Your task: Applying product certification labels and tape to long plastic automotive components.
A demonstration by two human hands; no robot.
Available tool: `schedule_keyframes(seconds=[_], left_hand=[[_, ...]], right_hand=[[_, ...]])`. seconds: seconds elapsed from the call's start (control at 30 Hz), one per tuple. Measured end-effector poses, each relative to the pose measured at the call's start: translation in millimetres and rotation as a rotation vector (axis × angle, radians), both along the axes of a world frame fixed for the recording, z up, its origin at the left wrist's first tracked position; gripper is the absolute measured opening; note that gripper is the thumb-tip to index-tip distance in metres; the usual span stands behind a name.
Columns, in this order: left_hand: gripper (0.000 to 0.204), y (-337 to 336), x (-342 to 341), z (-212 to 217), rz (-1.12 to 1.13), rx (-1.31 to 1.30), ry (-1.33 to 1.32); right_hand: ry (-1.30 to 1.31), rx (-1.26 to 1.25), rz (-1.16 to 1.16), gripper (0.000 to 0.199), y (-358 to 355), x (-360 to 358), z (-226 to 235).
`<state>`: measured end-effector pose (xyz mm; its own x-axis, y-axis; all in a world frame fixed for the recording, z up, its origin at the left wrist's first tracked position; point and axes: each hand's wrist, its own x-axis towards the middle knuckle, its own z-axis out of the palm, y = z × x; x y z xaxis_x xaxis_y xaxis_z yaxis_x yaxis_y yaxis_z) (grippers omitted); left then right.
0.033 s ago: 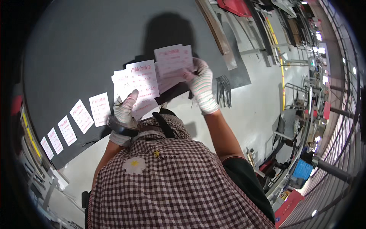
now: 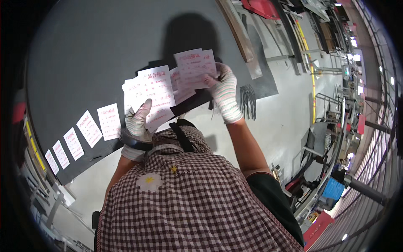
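Observation:
Both of my hands wear pale striped gloves and hold white paper slips printed in red. My left hand (image 2: 139, 119) is closed on a fanned stack of slips (image 2: 155, 86), its thumb lying across the front. A dark ring-like band (image 2: 135, 142) sits around that wrist. My right hand (image 2: 223, 89) pinches a smaller bunch of slips (image 2: 189, 69), just right of the left stack and overlapping its edge in view. Left of my left hand, several single slips lie spaced in a row along the dark tabletop's near edge, the closest being a paper slip (image 2: 109, 122).
A dark sheet-covered table (image 2: 92, 50) stretches ahead. A long brown bar (image 2: 237, 31) lies at its right side. Thin black strips (image 2: 247, 101) hang at the right near edge. Metal frames and a yellow rail (image 2: 308, 63) stand farther right.
My right hand and its slips have shifted slightly right, away from the left stack. My left hand keeps its hold, nearly still. The view has turned a little.

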<state>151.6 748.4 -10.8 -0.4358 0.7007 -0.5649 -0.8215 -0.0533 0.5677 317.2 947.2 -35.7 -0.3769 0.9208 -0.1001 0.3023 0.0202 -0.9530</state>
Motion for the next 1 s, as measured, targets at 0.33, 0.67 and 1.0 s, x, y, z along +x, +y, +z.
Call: schedule_keyframes(seconds=[0.33, 0.67, 1.0], left_hand=[[0.035, 65.6, 52.4, -8.0, 0.149, 0.009, 0.071], [0.040, 46.3, 81.4, -1.6, 0.166, -0.013, 0.105], [0.038, -134.2, 135.9, -62.3, 0.432, 0.077, -0.172]], right_hand=[[-0.157, -0.037, 0.037, 0.029, 90.9, 51.6, -24.7], [-0.235, 0.452, 0.307, 0.064, 41.5, 75.2, 27.3], [0.096, -0.626, 0.957, 0.047, -178.0, 29.1, -51.0]])
